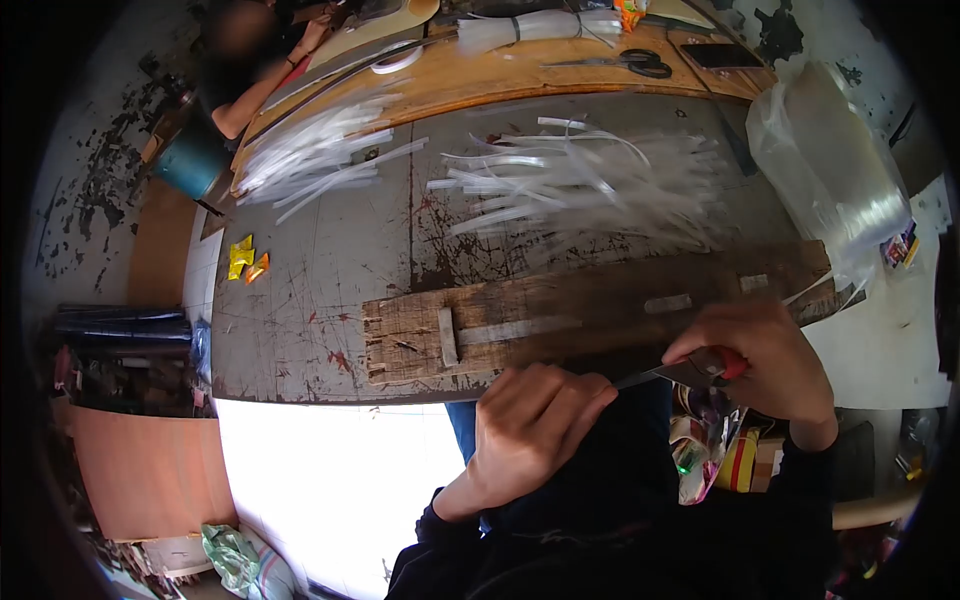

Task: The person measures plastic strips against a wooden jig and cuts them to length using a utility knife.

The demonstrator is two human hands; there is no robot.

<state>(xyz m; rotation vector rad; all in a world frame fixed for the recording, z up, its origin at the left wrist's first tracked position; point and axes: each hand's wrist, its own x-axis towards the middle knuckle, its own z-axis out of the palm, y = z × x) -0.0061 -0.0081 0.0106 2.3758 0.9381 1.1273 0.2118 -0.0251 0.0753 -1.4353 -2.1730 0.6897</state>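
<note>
Dark clothing [640,530] on the person's torso lies nearest the camera, at 6 o'clock, directly below both hands. Right hand [765,360]: fingers curled firmly around a red-handled tool [733,363], whose dark flat part shows beyond the thumb. Left hand [535,425]: fingers folded into a fist, thumb toward 2 o'clock, with a thin, pale length showing at the thumb tip. Whether that length is part of the tool or a separate strip cannot be determined, nor can what the fist encloses. Governing relation, in this report's judgement: the tool lies between 2 and 3 o'clock from the left hand, its long axis running roughly 8 to 2 and its far end directed at that fist — the right hand, which bears it, is the nearer. Both hands are at the near side of a wooden board [410,365], long axis also close to 8-to-2 and partly blurred; contact between the left hand and its edge cannot be confirmed. A wooden block [447,336] stands on the board at 10 o'clock from the left fist. Beyond the board, at 12 o'clock, loose pale strips [600,185] lie on the grey table [300,345]; a second strip pile [320,150] lies at 11 o'clock — near another person's arm [255,100].
</note>
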